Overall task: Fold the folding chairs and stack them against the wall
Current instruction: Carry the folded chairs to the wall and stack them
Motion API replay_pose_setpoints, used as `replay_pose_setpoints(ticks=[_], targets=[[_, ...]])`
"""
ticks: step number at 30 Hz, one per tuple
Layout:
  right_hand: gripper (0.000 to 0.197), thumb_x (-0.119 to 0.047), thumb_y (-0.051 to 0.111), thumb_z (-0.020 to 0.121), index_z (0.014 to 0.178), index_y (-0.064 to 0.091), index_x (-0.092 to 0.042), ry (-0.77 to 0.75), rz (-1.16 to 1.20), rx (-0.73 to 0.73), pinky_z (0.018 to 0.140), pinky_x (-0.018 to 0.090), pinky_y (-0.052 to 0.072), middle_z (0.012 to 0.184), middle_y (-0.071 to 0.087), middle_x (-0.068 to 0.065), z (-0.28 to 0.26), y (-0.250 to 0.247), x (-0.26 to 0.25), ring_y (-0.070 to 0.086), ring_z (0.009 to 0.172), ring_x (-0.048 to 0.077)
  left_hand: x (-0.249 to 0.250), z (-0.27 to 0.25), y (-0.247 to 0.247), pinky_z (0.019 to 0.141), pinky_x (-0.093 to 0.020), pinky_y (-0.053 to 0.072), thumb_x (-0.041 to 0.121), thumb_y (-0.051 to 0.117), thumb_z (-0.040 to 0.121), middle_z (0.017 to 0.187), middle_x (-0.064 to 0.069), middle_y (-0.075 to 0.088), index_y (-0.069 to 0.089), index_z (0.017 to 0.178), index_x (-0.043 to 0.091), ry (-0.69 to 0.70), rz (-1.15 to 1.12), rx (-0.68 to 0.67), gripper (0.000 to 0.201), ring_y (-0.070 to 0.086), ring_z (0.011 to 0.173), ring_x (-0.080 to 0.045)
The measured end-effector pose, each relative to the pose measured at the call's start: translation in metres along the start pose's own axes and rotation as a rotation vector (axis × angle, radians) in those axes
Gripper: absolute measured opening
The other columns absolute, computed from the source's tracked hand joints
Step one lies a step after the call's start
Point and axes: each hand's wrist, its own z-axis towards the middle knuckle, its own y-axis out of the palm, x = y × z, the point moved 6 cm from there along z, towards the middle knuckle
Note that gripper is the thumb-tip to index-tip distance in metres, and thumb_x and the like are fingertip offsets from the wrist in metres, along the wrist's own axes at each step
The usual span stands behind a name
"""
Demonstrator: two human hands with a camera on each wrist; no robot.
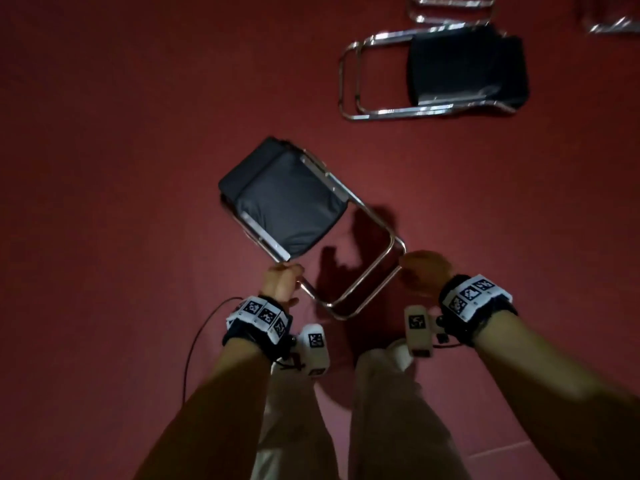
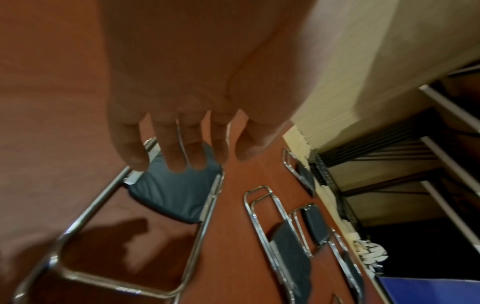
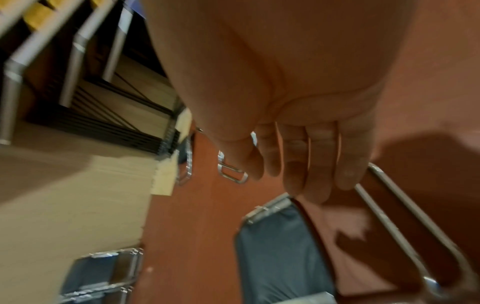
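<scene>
**Head view: folded chair held by its leg frame above the red floor**

Head view shows a folded chair [image 1: 287, 202] held at its lower end, its dark padded seat and backrest pointing away from the person and its chrome leg loops nearest the body. The left hand [image 1: 282, 282] is curled round the near-left tube, and the right hand [image 1: 424, 271] is closed over the opposite corner of the frame. In the wrist views the fingers [image 2: 179, 152] of both hands are seen bent downward over the tubing, though the actual contact is blurred and partly hidden.

A second chair [image 1: 440, 71] lies flat on the floor [image 1: 121, 133] well apart, and more folded chairs are seen on the floor near the pale wall [image 2: 363, 72] in the left wrist view.

The frame is judged stiff and moderately heavy, with most of the weight carried at the padded far end, so a swing or droop of that end is to be expected. The polished tube is likely slippery; a firm wrap on both side rails, close to the bends, is advised. The hinged parts could pinch fingers or spring open if the chair is tilted carelessly.
</scene>
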Motion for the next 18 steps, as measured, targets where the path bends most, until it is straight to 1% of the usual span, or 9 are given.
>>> replay_pose_setpoints(ticks=[4,7,8,10,12,13,15,17,18], targets=[[0.024,-0.005,0.066,0.088,0.066,0.062,-0.015,0.029,-0.088,-0.006,0.039,0.022,0.042,0.049,0.06,0.001,0.048,0.012,0.071,0.055,0.039,0.011,-0.07,0.035,0.022,0.081,-0.039,0.043,0.012,0.057,0.092,0.088,-0.005,0.058,0.06,0.09,0.017,-0.108,0.03,-0.006,0.007,0.055,0.089,-0.023],[0.019,-0.004,0.064,0.089,0.072,0.061,-0.014,0.076,-0.106,-0.015,0.039,0.022,0.042,0.05,0.06,-0.002,0.085,0.026,0.126,0.056,0.047,0.014,-0.125,0.067,0.039,0.082,-0.039,0.044,0.012,0.055,0.094,0.09,-0.004,0.059,0.062,0.089,0.018,-0.154,0.029,-0.004,0.011,0.054,0.09,-0.023],[0.016,-0.005,0.063,0.09,0.076,0.062,-0.014,0.098,-0.093,-0.009,0.043,0.024,0.045,0.055,0.062,0.0,0.099,0.033,0.145,0.058,0.051,0.017,-0.145,0.079,0.043,0.082,-0.038,0.043,0.012,0.055,0.094,0.089,-0.003,0.059,0.062,0.09,0.017,-0.164,0.029,0.001,0.01,0.054,0.091,-0.023],[0.014,-0.005,0.062,0.091,0.083,0.062,-0.016,0.137,-0.031,0.0,0.062,0.035,0.053,0.069,0.063,0.006,0.123,0.047,0.18,0.061,0.063,0.023,-0.184,0.104,0.048,0.082,-0.039,0.043,0.012,0.056,0.095,0.089,-0.004,0.059,0.063,0.092,0.016,-0.169,0.04,-0.002,0.008,0.055,0.092,-0.025],[0.014,-0.005,0.061,0.093,0.088,0.06,-0.018,0.159,-0.008,0.01,0.072,0.039,0.052,0.078,0.063,0.008,0.146,0.062,0.213,0.062,0.07,0.025,-0.222,0.129,0.051,0.081,-0.04,0.045,0.011,0.057,0.096,0.095,-0.01,0.062,0.064,0.092,0.013,-0.163,0.072,-0.024,0.008,0.056,0.095,-0.03],[0.012,-0.006,0.06,0.094,0.093,0.059,-0.017,0.165,-0.017,0.01,0.07,0.037,0.052,0.079,0.064,0.008,0.159,0.07,0.231,0.062,0.07,0.024,-0.242,0.143,0.053,0.082,-0.04,0.047,0.009,0.056,0.097,0.102,-0.016,0.064,0.066,0.097,0.007,-0.15,0.09,-0.04,0.01,0.057,0.096,-0.033],[0.014,-0.006,0.059,0.095,0.106,0.058,-0.016,0.173,-0.027,-0.001,0.065,0.033,0.051,0.081,0.063,0.007,0.185,0.087,0.266,0.062,0.069,0.022,-0.278,0.17,0.056,0.078,-0.034,0.051,0.007,0.054,0.099,0.115,-0.021,0.062,0.061,0.122,0.001,-0.152,0.121,-0.066,0.026,0.061,0.091,-0.029],[0.023,-0.007,0.06,0.094,0.115,0.056,-0.016,0.173,-0.047,-0.034,0.071,0.037,0.053,0.083,0.063,0.007,0.212,0.105,0.291,0.062,0.071,0.022,-0.304,0.198,0.059,0.067,-0.029,0.049,0.008,0.054,0.099,0.109,-0.012,0.061,0.057,0.131,0.004,-0.16,0.114,-0.056,0.032,0.059,0.077,-0.018],[0.026,-0.009,0.061,0.094,0.117,0.055,-0.017,0.159,-0.081,-0.058,0.075,0.039,0.054,0.087,0.063,0.007,0.225,0.116,0.301,0.062,0.075,0.022,-0.316,0.214,0.06,0.07,-0.03,0.05,0.008,0.056,0.097,0.104,-0.009,0.062,0.058,0.129,0.004,-0.147,0.11,-0.027,0.032,0.057,0.076,-0.017]])
